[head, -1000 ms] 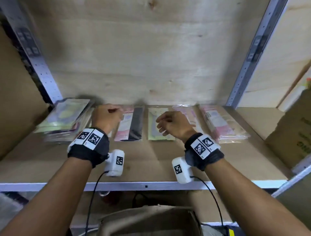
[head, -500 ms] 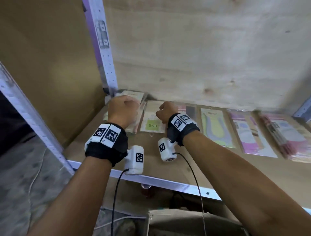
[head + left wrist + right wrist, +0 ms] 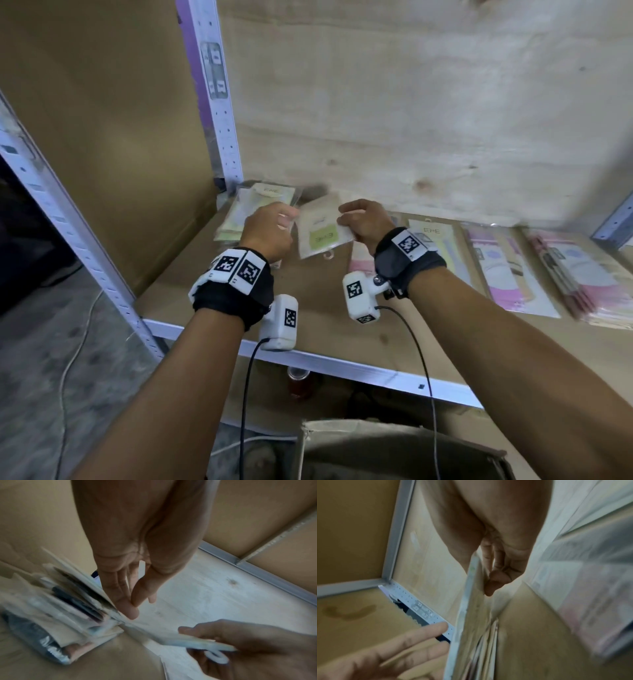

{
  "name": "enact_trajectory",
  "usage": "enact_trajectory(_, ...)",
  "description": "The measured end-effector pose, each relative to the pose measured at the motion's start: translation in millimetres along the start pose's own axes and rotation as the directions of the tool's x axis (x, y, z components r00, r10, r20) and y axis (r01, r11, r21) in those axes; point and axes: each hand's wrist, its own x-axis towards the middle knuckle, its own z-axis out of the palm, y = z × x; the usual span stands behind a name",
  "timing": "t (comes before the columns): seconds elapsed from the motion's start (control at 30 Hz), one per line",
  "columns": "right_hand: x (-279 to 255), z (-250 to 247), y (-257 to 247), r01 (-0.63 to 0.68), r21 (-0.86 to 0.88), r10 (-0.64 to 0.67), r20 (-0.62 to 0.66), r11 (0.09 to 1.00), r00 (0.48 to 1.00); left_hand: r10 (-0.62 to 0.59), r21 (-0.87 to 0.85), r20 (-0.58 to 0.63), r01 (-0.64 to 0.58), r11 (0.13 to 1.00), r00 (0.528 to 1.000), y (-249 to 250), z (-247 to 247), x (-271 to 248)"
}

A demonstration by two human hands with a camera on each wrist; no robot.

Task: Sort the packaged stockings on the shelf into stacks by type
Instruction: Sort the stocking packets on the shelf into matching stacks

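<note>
My right hand pinches a beige stocking pack with a green label by its right edge and holds it tilted above the shelf. The right wrist view shows my right hand's thumb and fingers on that pack. My left hand is at the pack's left edge with its fingers straight. Just behind my left hand, in the shelf's back left corner, lies a stack of green-yellow packs. The left wrist view shows the pack's white hook by my right palm.
Further right on the wooden shelf lie a green-yellow pack, a pink pack and a stack of pink packs. A metal upright stands at the back left. A cardboard box sits below the front rail.
The beige pack lay flat beside the left stack half a second ago; my right hand has lifted it off the shelf. Both hands have moved left from the shelf's middle.
</note>
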Motion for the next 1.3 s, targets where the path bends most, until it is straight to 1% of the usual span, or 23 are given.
enact_trajectory(0.03,-6.3,-11.2,-2.3,0.007,0.059,-0.007,0.001,0.998,1.000,0.030,0.086,0.031,-0.033,0.996,0.999,4.5,2.9,-2.5)
enact_trajectory(0.1,-19.7,-36.3,-6.7,0.013,0.176,-0.017,0.020,0.984,1.000,0.079,0.195,0.082,-0.094,0.976,0.994,15.4,7.4,-5.7)
enact_trajectory(0.17,-35.0,-62.5,-11.9,0.017,0.261,-0.029,0.044,0.965,0.999,0.133,0.246,0.114,-0.157,0.956,0.985,29.0,13.2,-8.6)
enact_trajectory(0.23,-48.3,-87.8,-13.7,0.018,0.292,-0.034,0.048,0.956,0.998,0.234,0.247,0.124,-0.258,0.934,0.964,46.2,23.7,-15.9)
enact_trajectory(0.3,-62.1,-110.8,-14.1,0.018,0.339,-0.039,0.053,0.941,0.998,0.381,0.237,0.100,-0.394,0.888,0.919,66.3,38.3,-24.6)
enact_trajectory(0.4,-78.9,-140.6,-11.9,0.031,0.415,-0.062,0.062,0.909,0.996,0.594,0.226,0.003,-0.579,0.783,0.804,92.6,59.5,-35.4)
enact_trajectory(0.47,-87.1,-159.9,-6.2,0.016,0.464,-0.066,0.093,0.886,0.994,0.666,0.231,-0.068,-0.638,0.735,0.743,105.4,71.9,-38.7)
enact_trajectory(0.5,-90.1,-169.1,-1.3,0.015,0.485,-0.074,0.103,0.875,0.992,0.673,0.232,-0.089,-0.642,0.731,0.735,110.1,79.2,-38.5)
enact_trajectory(0.53,-92.8,-177.1,4.1,0.022,0.496,-0.085,0.105,0.868,0.991,0.653,0.193,-0.092,-0.630,0.753,0.752,114.2,86.7,-39.0)
enact_trajectory(0.57,-95.6,-183.8,10.1,0.037,0.497,-0.097,0.096,0.867,0.991,0.613,0.101,-0.092,-0.605,0.790,0.785,118.8,94.0,-40.6)
enact_trajectory(0.6,-97.6,-189.4,15.8,0.057,0.487,-0.106,0.074,0.872,0.992,0.567,-0.026,-0.102,-0.572,0.820,0.818,122.9,101.7,-41.6)
enact_trajectory(0.63,-98.6,-194.0,21.3,0.085,0.457,-0.117,0.041,0.885,0.992,0.526,-0.149,-0.116,-0.539,0.829,0.842,126.1,109.4,-42.0)
enact_trajectory(0.67,-99.7,-198.1,26.3,0.122,0.396,-0.135,0.005,0.910,0.991,0.491,-0.233,-0.131,-0.508,0.829,0.861,128.3,117.0,-41.7)
enact_trajectory(0.73,-102.4,-205.7,33.4,0.183,0.159,-0.177,-0.056,0.970,0.983,0.424,-0.326,-0.123,-0.440,0.837,0.897,129.1,130.8,-36.2)
enact_trajectory(0.8,-105.9,-212.7,38.8,0.216,-0.087,-0.223,-0.073,0.972,0.972,0.329,-0.434,-0.060,-0.322,0.841,0.942,126.3,142.7,-30.7)
enact_trajectory(0.83,-106.5,-216.9,42.8,0.228,-0.157,-0.240,-0.064,0.961,0.969,0.278,-0.494,-0.011,-0.247,0.833,0.961,123.5,149.2,-28.2)
enact_trajectory(0.87,-107.3,-221.3,46.7,0.224,-0.182,-0.236,-0.048,0.958,0.971,0.228,-0.544,0.043,-0.169,0.822,0.973,120.3,155.8,-26.3)
enact_trajectory(0.93,-111.8,-231.1,51.5,0.201,-0.184,-0.206,-0.010,0.962,0.978,0.162,-0.606,0.115,-0.060,0.793,0.980,115.3,168.5,-24.9)
enact_trajectory(1.0,-117.1,-241.9,55.2,0.164,-0.156,-0.163,0.021,0.974,0.986,0.130,-0.649,0.139,-0.009,0.760,0.982,115.2,176.3,-22.4)
enact_trajectory(1.07,-122.4,-254.1,58.9,0.140,-0.123,-0.134,0.051,0.982,0.990,0.082,-0.696,0.132,0.033,0.718,0.988,118.6,179.5,-17.7)
enact_trajectory(1.13,-124.5,-261.6,61.6,0.127,-0.140,-0.116,0.084,0.982,0.990,0.033,-0.730,0.080,0.036,0.682,0.996,119.7,175.8,-13.1)
enact_trajectory(1.17,-125.0,-265.7,63.6,0.120,-0.169,-0.105,0.094,0.978,0.990,0.025,-0.724,0.058,0.025,0.689,0.998,120.4,175.7,-12.8)
enact_trajectory(1.3,-126.6,-277.9,73.7,0.091,-0.242,-0.060,0.132,0.966,0.989,0.060,-0.580,0.037,-0.028,0.814,0.998,120.4,182.9,-20.6)
